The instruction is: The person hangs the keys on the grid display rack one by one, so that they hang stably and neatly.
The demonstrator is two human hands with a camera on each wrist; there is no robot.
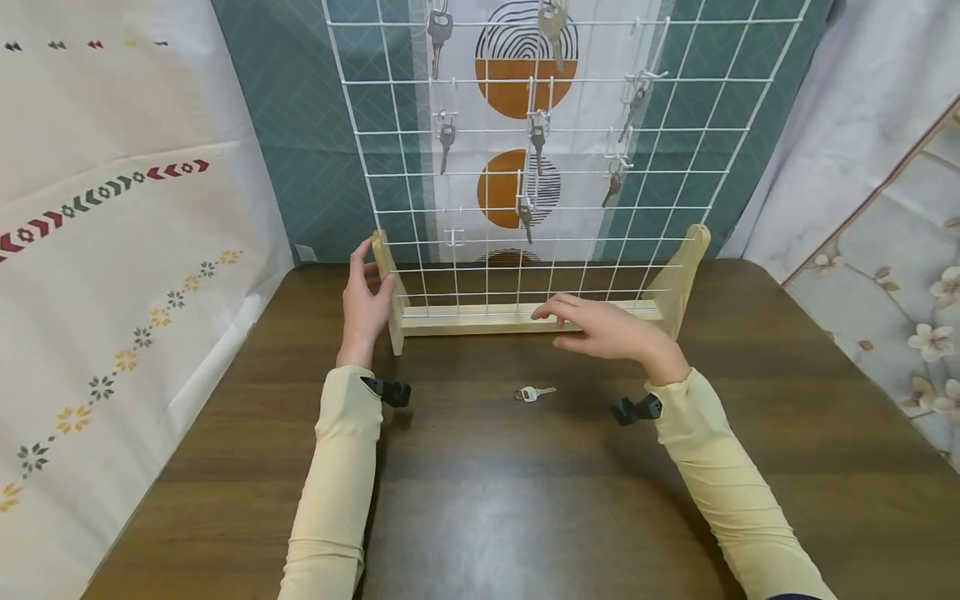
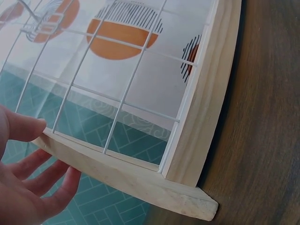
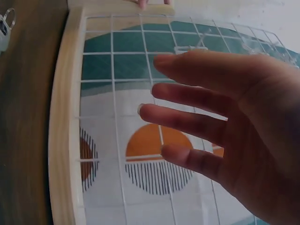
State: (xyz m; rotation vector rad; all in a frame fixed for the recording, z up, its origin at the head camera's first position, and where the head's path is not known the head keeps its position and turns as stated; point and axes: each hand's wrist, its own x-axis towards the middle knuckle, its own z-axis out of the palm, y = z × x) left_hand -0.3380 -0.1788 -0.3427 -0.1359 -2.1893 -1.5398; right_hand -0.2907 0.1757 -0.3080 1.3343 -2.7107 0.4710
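Observation:
A white wire grid [image 1: 712, 80] stands upright in a pale wooden stand [image 1: 480, 322]. My left hand [image 1: 364, 312] grips the stand's left end piece [image 2: 131, 180], thumb on one side and fingers on the other. In front of the lower grid hovers my right hand [image 1: 611, 327], fingers spread and slightly bent, holding nothing. A silver key [image 1: 531, 394] with a small ring lies on the table below that hand. Several more keys hang from hooks on the grid, among them one key [image 1: 447, 146] at left and another key [image 1: 525, 218] low in the middle.
A bare hook [image 1: 454, 238] sits low on the grid's left side. The brown wooden table [image 1: 480, 500] extends toward me. Behind the grid hangs a green and white cloth with orange half-circles [image 1: 504, 187]. Patterned cloths flank both sides.

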